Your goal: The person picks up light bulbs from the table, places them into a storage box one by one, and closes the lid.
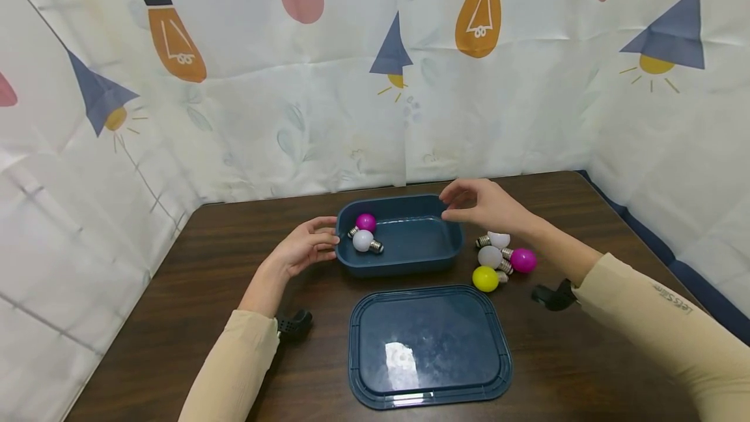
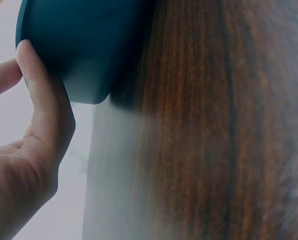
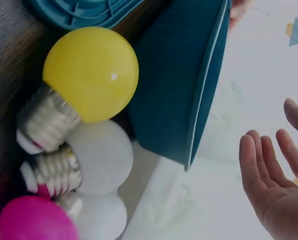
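A dark blue plastic box (image 1: pixel 404 266) holds a magenta light bulb (image 1: pixel 366 222) and a white light bulb (image 1: pixel 362 240) at its left end. My left hand (image 1: pixel 307 246) touches the box's left end with loosely bent fingers; in the left wrist view a fingertip meets the rim. Above the box's right end hovers my right hand (image 1: pixel 483 204), fingers spread and nothing in them. Right of the box lie several more bulbs close together: a yellow bulb (image 3: pixel 91 75), a magenta bulb (image 1: pixel 523 260), a white bulb (image 1: pixel 489 256) and another white bulb (image 1: pixel 499 239) behind it.
A flat dark blue lid (image 1: pixel 433 344) lies on the brown wooden table (image 1: pixel 176 318), in front of the box. Behind the table hangs a white curtain (image 1: pixel 340 116) printed with lamps and bulbs. Each wrist wears a black strap.
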Demonstrator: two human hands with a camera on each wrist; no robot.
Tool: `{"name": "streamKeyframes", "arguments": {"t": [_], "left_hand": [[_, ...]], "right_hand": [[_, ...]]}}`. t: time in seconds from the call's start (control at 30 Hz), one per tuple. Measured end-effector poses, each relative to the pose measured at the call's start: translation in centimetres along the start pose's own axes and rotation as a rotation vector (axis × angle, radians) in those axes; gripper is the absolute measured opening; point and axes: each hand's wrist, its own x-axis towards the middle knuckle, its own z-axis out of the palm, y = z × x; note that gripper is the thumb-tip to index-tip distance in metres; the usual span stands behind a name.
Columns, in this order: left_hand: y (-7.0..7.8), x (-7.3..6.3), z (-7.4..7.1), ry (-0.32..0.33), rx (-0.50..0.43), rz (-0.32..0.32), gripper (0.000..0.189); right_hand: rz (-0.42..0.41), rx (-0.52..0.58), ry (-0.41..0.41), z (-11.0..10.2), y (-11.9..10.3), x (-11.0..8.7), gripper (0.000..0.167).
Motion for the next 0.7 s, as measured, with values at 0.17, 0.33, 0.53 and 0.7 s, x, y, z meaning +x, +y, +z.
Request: {"name": "streamKeyframes", "arguments": {"t": [0.17, 0.33, 0.53, 0.7], "left_hand": [[0.1, 0.0, 0.1, 0.003, -0.005, 0.000, 0.058], [0.1, -0.1, 0.1, 0.002, -0.012, -0.003, 0.059], [0.1, 0.0, 0.1, 0.001, -0.005, -0.003, 0.058], [0.0, 0.0, 0.0, 0.001, 0.004, 0.000, 0.058]], "right_hand": [[0.034, 0.000, 0.005, -0.7, 0.4, -0.8, 0.031], [0.044, -0.001, 0.008, -1.3, 1.3, -1.5, 0.031], [0.094, 0.004, 0.025, -2.1, 2.5, -2.5, 0.032], [0.124, 0.010, 0.037, -2.5, 3.4, -3.2, 0.034]]}}
